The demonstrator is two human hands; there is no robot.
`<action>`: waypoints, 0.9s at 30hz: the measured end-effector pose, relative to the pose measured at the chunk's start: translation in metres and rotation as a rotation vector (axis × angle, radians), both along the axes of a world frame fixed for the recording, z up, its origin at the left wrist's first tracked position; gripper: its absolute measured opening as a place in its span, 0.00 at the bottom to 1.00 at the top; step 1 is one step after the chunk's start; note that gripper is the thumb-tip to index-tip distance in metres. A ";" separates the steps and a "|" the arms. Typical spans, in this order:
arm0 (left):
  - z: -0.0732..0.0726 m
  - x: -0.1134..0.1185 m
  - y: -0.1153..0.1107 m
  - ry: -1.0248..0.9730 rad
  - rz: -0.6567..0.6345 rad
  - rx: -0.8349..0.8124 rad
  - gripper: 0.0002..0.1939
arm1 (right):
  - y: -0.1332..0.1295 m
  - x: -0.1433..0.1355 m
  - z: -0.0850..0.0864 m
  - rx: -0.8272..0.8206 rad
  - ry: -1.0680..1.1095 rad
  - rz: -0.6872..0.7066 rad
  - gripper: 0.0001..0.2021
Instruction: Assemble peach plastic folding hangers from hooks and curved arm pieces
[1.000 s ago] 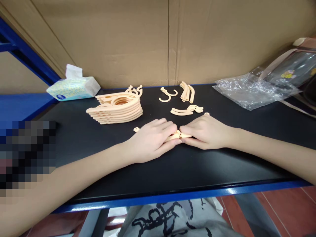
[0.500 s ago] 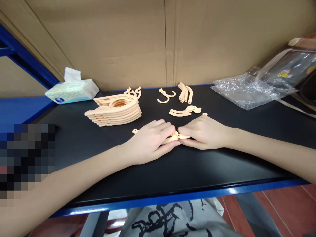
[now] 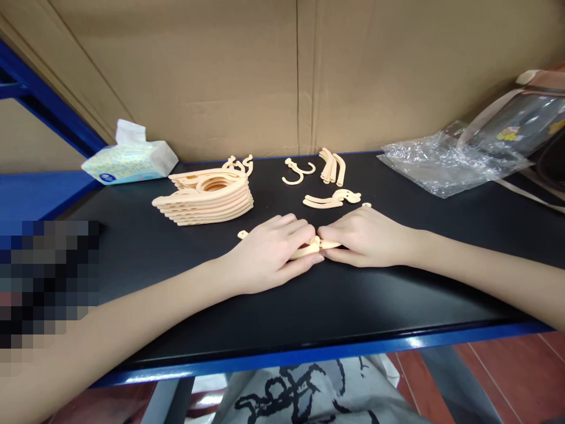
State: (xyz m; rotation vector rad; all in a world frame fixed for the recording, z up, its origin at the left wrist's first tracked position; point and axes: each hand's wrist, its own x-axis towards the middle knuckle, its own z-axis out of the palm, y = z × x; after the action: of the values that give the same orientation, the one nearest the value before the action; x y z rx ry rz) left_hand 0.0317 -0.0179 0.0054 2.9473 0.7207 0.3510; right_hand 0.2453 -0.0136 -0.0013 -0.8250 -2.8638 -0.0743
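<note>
My left hand is closed round one cream plastic piece, whose far end pokes out beyond the knuckles. Right beside it, my right hand grips another cream piece. The two pieces meet between my fingertips, low over the black table; my fingers hide most of both. Just behind my hands lie a few curved cream parts. Farther back are loose hooks and a bunch of curved rods.
A stack of folded cream hanger-like parts stands at the left, with more hooks behind. A tissue pack sits at the back left. Clear plastic wrap and a transparent bag lie at the right. Cardboard rises behind.
Both hands keep nearly the same place and grip. The joint between the two pieces looks slightly turned; the whole view has shifted very slightly.
</note>
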 end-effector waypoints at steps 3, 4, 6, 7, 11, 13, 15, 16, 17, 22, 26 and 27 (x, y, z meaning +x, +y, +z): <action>0.000 -0.001 0.000 -0.003 -0.001 0.007 0.14 | 0.000 0.000 0.001 -0.014 -0.003 -0.006 0.15; 0.000 -0.001 0.000 -0.003 -0.001 0.008 0.14 | 0.000 0.000 0.001 -0.018 -0.004 -0.008 0.15; 0.000 -0.001 0.000 -0.003 0.000 0.009 0.14 | 0.000 0.000 0.001 -0.026 -0.004 -0.009 0.15; 0.000 -0.001 0.000 -0.003 0.002 0.009 0.13 | 0.000 0.000 0.001 -0.029 -0.005 -0.010 0.15; 0.000 0.000 0.000 -0.003 0.001 0.009 0.13 | 0.000 0.001 0.001 -0.036 -0.004 -0.016 0.15; 0.000 0.000 0.000 -0.002 0.001 0.007 0.13 | 0.000 0.001 0.001 -0.041 -0.005 -0.023 0.15; 0.000 0.000 0.000 -0.003 0.002 0.007 0.14 | 0.000 0.001 0.002 -0.045 -0.005 -0.023 0.14; -0.001 0.000 0.000 -0.002 0.001 0.006 0.13 | 0.000 0.001 0.002 -0.046 -0.005 -0.022 0.14; -0.001 0.000 0.000 -0.001 0.002 0.005 0.13 | 0.000 0.001 0.002 -0.046 -0.006 -0.021 0.14; -0.001 -0.001 0.000 -0.003 0.003 -0.002 0.14 | 0.000 0.000 0.002 -0.050 -0.014 -0.033 0.14; 0.000 -0.001 0.000 -0.002 -0.001 0.002 0.13 | 0.000 0.000 0.002 -0.043 -0.011 -0.029 0.15; 0.000 -0.001 0.000 -0.001 -0.001 0.004 0.13 | 0.000 0.001 0.002 -0.040 -0.009 -0.025 0.15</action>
State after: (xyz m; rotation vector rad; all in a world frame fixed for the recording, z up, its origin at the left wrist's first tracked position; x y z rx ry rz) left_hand 0.0309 -0.0183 0.0051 2.9506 0.7196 0.3547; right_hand 0.2459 -0.0135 0.0005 -0.8703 -2.8726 -0.0242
